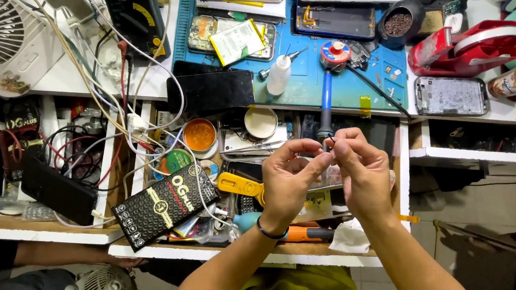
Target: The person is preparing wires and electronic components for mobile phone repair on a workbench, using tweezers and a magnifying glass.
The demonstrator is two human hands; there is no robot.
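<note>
Cluttered repair tabletop [142, 80] spreads beyond both hands; left hand [286, 179] and right hand [361, 170] meet fingertip to fingertip, each grip pinched narrow on a tiny dark part [327, 141], raised for close sight, just below the blue soldering iron [325, 100]

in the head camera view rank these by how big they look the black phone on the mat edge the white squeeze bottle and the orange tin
Largest to smallest, as they look:
1. black phone
2. white squeeze bottle and orange tin: too alike to rank; the bottle looks longer, the tin wider, and the tin sits lower in the drawer.
</note>
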